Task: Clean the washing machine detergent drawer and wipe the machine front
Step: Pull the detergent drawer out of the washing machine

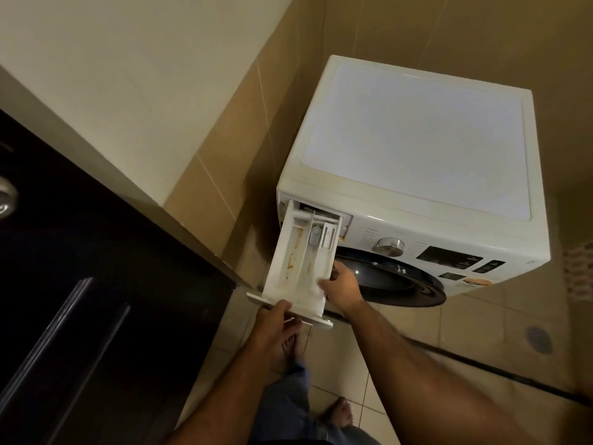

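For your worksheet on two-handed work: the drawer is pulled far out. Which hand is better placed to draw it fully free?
Probably the left hand: it grips the front panel of the white plastic detergent drawer, in line with the pull. The right hand only holds its side wall.

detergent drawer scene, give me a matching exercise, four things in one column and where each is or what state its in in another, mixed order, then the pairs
Things:
1. detergent drawer
2. left hand
3. right hand
4. dial

Places or states:
A. on the machine front, right of the drawer slot
B. holds the drawer's right side wall
C. pulled far out, orange stains inside
D. grips the drawer's front panel

Pairs: 1-C, 2-D, 3-B, 4-A
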A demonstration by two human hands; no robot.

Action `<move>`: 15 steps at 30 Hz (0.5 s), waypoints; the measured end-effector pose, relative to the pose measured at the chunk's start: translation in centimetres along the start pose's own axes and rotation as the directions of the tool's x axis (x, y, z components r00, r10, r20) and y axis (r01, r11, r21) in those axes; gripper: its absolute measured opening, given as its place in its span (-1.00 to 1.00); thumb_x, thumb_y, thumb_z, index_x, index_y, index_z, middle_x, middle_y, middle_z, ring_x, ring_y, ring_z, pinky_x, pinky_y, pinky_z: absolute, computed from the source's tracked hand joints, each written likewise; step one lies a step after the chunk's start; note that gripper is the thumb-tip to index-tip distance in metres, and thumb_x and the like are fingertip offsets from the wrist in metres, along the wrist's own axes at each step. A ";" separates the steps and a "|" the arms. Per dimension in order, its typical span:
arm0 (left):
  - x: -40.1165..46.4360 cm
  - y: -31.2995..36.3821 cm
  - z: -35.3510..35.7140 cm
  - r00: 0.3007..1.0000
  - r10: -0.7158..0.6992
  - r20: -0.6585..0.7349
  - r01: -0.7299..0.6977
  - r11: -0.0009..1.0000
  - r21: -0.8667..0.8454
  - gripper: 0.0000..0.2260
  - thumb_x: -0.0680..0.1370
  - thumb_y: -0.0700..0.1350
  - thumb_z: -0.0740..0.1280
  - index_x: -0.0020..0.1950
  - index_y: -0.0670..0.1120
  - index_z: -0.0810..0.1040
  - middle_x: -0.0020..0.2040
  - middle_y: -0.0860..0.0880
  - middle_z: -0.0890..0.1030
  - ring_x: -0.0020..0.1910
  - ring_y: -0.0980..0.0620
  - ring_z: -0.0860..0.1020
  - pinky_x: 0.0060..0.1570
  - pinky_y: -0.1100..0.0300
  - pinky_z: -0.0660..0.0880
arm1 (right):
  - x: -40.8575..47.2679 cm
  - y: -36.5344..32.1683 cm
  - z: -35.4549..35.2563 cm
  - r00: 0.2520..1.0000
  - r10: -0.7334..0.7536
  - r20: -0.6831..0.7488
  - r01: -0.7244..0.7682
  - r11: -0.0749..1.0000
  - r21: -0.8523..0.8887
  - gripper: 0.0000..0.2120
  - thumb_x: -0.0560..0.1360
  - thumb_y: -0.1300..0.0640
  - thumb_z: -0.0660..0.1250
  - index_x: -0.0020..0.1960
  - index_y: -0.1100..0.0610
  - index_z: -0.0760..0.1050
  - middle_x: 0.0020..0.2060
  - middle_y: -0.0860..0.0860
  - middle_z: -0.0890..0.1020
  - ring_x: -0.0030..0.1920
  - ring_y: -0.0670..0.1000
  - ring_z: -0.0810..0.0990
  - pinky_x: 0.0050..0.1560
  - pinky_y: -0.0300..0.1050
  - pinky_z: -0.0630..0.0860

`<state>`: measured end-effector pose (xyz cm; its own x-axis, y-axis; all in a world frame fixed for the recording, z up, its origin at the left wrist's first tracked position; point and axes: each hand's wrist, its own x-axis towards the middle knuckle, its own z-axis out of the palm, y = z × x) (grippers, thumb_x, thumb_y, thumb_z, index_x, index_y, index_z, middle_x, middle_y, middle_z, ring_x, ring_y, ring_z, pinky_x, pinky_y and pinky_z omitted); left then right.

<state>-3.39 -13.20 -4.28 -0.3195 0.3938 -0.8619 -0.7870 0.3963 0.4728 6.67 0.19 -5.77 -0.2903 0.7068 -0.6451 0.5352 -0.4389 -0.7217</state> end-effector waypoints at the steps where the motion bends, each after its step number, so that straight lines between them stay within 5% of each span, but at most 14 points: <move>1: -0.5 -0.7 -0.2 1.000 0.014 0.003 -0.014 1.000 0.000 -0.75 0.56 -0.28 0.31 0.24 -0.21 0.49 0.15 -0.24 0.61 0.13 -0.20 0.60 -0.11 0.02 0.62 | -0.6 0.4 -0.1 1.000 -0.007 0.016 0.007 1.000 0.009 -0.57 0.48 0.31 0.40 0.32 0.11 0.46 0.14 0.06 0.63 0.14 0.09 0.62 0.11 0.08 0.62; 4: -1.9 -2.6 -0.9 0.999 0.039 -0.009 -0.039 0.999 0.019 -0.76 0.57 -0.25 0.31 0.24 -0.20 0.50 0.15 -0.26 0.61 0.14 -0.21 0.60 -0.01 -0.03 0.60 | -2.7 1.4 -0.7 0.999 -0.022 0.043 0.020 0.998 0.055 -0.56 0.50 0.31 0.39 0.34 0.09 0.44 0.15 0.03 0.61 0.16 0.06 0.60 0.02 -0.04 0.63; 8: -4.1 -4.6 -1.4 0.997 0.074 -0.012 -0.074 0.997 0.034 -0.83 0.58 -0.24 0.29 0.16 -0.16 0.53 0.15 -0.26 0.61 0.13 -0.22 0.60 0.07 -0.08 0.58 | -5.2 2.6 -1.4 0.997 -0.057 0.050 0.052 0.995 0.090 -0.55 0.49 0.34 0.38 0.34 0.10 0.44 0.18 0.06 0.61 0.20 0.08 0.59 0.20 0.13 0.57; 15: -8.9 -5.5 0.8 0.979 0.206 0.001 -0.204 0.970 0.129 -0.73 0.60 -0.16 0.25 0.29 -0.12 0.48 0.08 -0.19 0.65 -0.07 -0.10 0.65 -0.14 0.06 0.59 | -10.2 3.0 -4.4 0.987 -0.160 -0.021 0.160 0.964 0.214 -0.56 0.47 0.36 0.38 0.31 0.13 0.45 0.14 0.07 0.63 0.16 0.09 0.62 0.12 0.11 0.62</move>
<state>4.20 -18.22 0.99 -0.4742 0.4674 -0.7461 -0.6303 0.4115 0.6583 14.73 -5.89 -0.21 -0.3552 0.7793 -0.5163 0.2998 -0.4281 -0.8525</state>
